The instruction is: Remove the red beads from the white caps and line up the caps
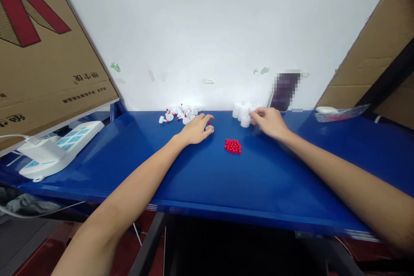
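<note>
My left hand (195, 129) is low over the table with thumb and index finger apart. Between them is a small white cap with a red tip (209, 128), close to the thumb. Just behind this hand lies a loose pile of similar white caps with red tips (181, 112). My right hand (269, 121) has its fingertips pinched at the side of a white cylinder (245, 120), the front one in a group of upright white cylinders (237, 110). A patch of small red caps (233, 146) lies between my hands, nearer to me.
A blue table (207, 177) meets a white wall. At left stand a power strip (64, 146) with a plugged-in white adapter and a large cardboard box (48, 60). A phone (284, 90) leans on the wall. A clear plastic bag (343, 114) lies at right beside cardboard.
</note>
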`<act>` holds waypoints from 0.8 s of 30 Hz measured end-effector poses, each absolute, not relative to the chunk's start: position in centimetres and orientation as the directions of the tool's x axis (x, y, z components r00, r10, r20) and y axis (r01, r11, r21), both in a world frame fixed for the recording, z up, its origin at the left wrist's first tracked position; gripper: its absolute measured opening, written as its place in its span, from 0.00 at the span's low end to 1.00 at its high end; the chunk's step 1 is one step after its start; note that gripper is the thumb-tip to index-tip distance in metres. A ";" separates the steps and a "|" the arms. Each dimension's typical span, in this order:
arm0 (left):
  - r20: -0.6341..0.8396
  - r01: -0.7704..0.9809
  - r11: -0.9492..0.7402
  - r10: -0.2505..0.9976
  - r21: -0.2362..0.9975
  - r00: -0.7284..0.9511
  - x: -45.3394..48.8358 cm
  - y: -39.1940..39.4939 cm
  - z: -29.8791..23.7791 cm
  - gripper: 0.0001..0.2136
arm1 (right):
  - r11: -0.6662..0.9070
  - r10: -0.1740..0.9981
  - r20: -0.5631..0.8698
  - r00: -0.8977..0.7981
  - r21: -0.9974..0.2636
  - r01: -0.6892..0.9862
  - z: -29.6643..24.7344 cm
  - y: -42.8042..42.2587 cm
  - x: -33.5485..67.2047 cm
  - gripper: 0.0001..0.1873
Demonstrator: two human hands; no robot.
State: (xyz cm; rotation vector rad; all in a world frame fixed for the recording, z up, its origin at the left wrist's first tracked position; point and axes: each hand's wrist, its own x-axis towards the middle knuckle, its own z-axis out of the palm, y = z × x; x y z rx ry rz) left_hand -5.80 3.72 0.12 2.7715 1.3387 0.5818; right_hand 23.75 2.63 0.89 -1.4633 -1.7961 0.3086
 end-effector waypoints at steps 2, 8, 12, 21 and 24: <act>0.299 0.784 -0.595 0.791 0.175 0.534 -5.8 3.7 0.1 0.25 | 0.353 0.887 0.458 -0.059 -0.590 0.726 1.1 2.2 23.6 0.18; 0.290 0.743 -0.656 0.742 0.132 0.604 -5.6 3.7 0.2 0.19 | 0.458 0.840 0.534 -0.100 -0.597 0.659 2.0 1.0 21.9 0.18; 0.363 0.722 -0.684 0.702 0.106 0.612 -4.9 3.1 0.5 0.16 | 0.443 0.877 0.448 -0.174 -0.614 0.653 2.3 -0.2 20.7 0.21; 0.613 0.657 -0.750 0.555 0.077 0.562 -1.6 -0.2 1.6 0.22 | 0.539 0.842 0.389 -0.374 -0.646 0.541 2.7 -3.2 18.4 0.31; 0.642 0.611 -0.790 0.490 0.042 0.590 -1.1 -0.6 1.4 0.24 | 0.615 0.788 0.441 -0.429 -0.578 0.536 2.5 -3.8 17.9 0.28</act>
